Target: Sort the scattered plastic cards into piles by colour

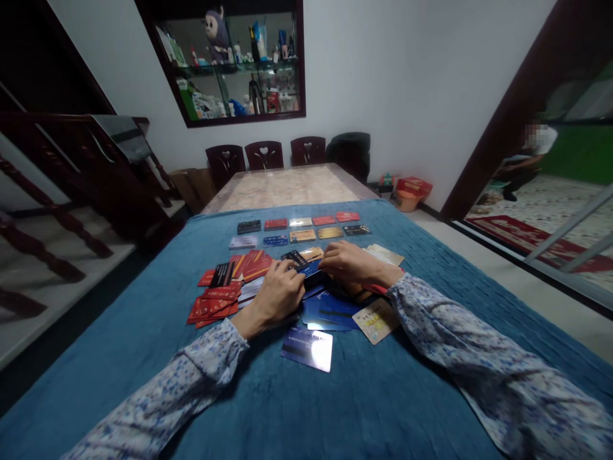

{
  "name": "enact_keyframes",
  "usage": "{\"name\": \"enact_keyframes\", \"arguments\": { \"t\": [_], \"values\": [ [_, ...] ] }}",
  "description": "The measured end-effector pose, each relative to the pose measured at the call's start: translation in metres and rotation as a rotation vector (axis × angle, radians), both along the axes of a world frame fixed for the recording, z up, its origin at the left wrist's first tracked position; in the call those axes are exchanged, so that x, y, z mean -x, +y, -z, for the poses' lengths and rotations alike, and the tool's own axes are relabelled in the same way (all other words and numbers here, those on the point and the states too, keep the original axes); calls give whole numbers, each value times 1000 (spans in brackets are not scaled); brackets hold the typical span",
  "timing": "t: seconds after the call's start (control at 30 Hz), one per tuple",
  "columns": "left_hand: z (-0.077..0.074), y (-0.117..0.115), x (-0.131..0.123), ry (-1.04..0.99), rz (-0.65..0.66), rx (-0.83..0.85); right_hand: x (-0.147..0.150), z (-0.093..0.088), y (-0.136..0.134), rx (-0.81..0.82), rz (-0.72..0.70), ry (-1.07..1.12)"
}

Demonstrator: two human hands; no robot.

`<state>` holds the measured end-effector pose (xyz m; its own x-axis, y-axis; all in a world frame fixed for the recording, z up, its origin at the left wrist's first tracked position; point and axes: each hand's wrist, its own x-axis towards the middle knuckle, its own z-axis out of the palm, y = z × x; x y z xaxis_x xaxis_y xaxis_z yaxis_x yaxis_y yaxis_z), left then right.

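Observation:
Bank-style plastic cards lie in a loose pile on the blue cloth. My left hand (278, 291) is closed, its curled fingers at the left edge of some dark blue cards (313, 276) in the middle of the pile. On their right edge, the bent fingers of my right hand (352, 262) pinch from above. Red cards (215, 303) fan out left of my left hand. Below both hands are more blue cards (330, 312), a beige card (376, 321) and a shiny purple card (307, 349). My palms hide part of the pile.
Beyond the pile, cards stand in two rows of small stacks, among them a red stack (276, 224) and a gold one (330, 232). A blue cloth (191, 396) covers the near table (287, 182). Dark chairs (264, 155) line the far end. A person (524, 160) sits beyond the doorway.

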<state>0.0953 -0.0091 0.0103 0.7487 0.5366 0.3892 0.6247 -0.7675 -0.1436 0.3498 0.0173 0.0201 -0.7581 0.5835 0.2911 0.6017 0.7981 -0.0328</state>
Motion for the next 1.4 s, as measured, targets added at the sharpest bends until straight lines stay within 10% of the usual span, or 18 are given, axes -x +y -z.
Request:
{"name": "enact_keyframes", "arguments": {
  "t": [0.47,1.4],
  "values": [
    [7,22,12,-177,2,99,0,29,13,-180,140,110],
    [13,34,18,-407,-49,188,20,31,6,-149,321,158]
  ]
}}
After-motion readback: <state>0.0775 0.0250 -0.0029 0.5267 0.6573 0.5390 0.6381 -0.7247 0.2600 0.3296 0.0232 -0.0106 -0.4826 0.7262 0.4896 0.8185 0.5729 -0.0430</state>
